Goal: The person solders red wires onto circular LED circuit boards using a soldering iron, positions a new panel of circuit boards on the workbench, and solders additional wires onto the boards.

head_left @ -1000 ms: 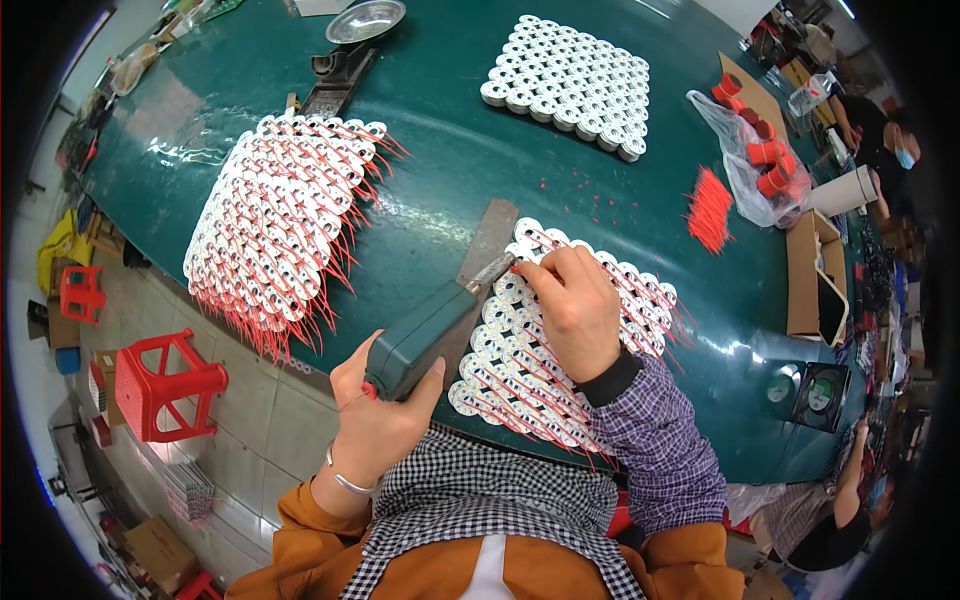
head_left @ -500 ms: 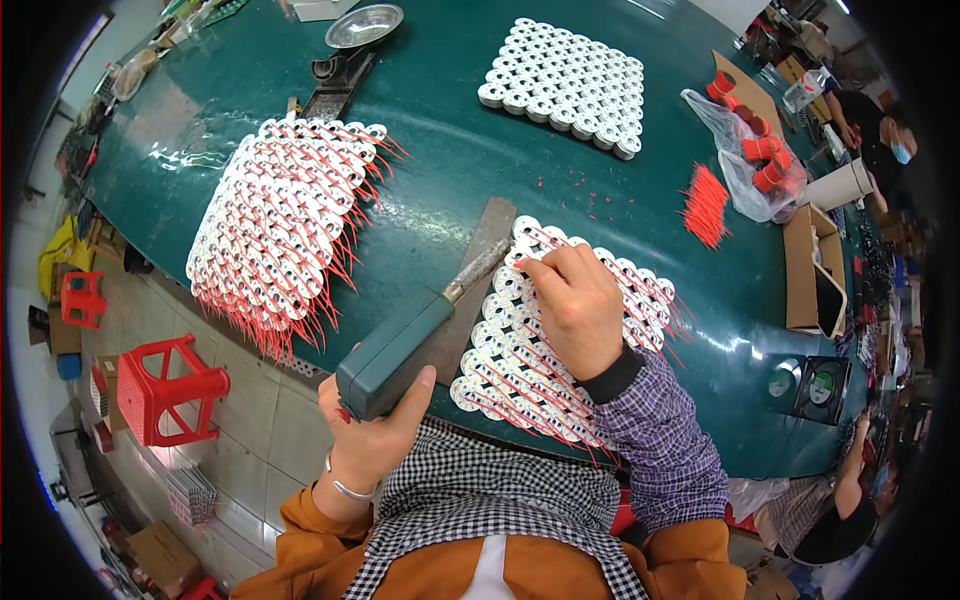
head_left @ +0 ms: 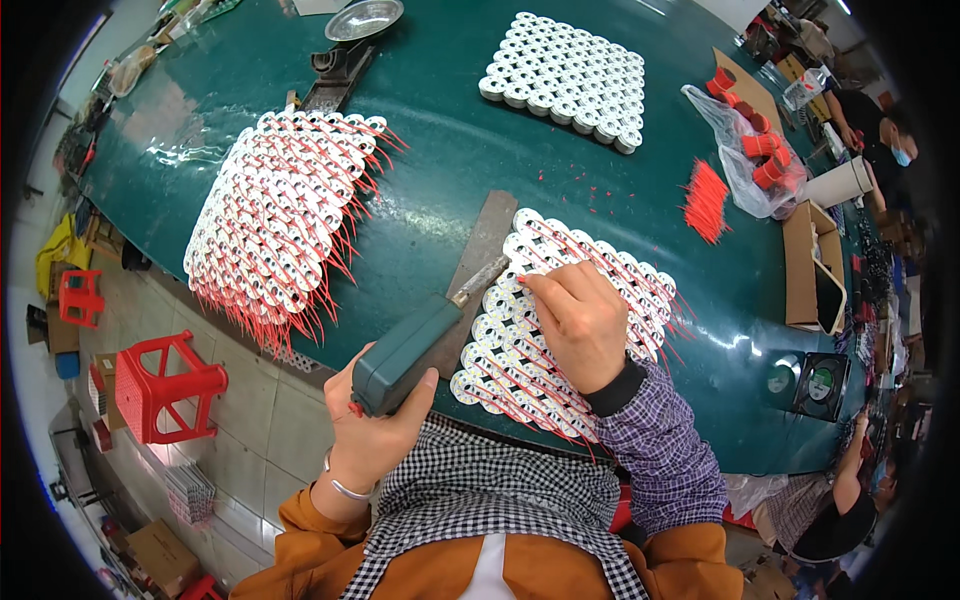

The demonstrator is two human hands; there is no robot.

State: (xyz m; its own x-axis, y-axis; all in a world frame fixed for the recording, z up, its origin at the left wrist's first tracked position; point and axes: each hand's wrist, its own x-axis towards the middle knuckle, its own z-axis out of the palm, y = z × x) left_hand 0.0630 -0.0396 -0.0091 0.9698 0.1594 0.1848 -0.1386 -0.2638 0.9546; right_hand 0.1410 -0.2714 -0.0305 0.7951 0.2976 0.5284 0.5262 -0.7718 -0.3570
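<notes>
The close-packed sheet of white round discs, dotted with yellow and strung with thin red wires [head_left: 488, 352], lies on the dark green glossy desk [head_left: 430, 160], right in front of the person. Over its upper left part, the right hand [head_left: 582, 322] pinches a small red wire end [head_left: 522, 280] between thumb and forefinger. The left hand [head_left: 375, 425] is wrapped around a dark green, box-shaped tool [head_left: 402, 352] whose metal tip [head_left: 482, 280] reaches the sheet's edge just beside those fingertips — whether it touches a disc I cannot tell. The step in hand looks like joining a wire to a disc with heat; the next move seems to call for a steady pinch and a precise, brief touch of the tip, clear of the fingers.

Under the tool lies a flat dark grey bar [head_left: 488, 226]. Further left is a larger block of white discs bristling with red wires [head_left: 265, 215]; beyond the sheet sits a stack of plain white discs [head_left: 565, 78] — no wires show on it — and to the right, a loose bundle of red wires [head_left: 706, 202].
</notes>
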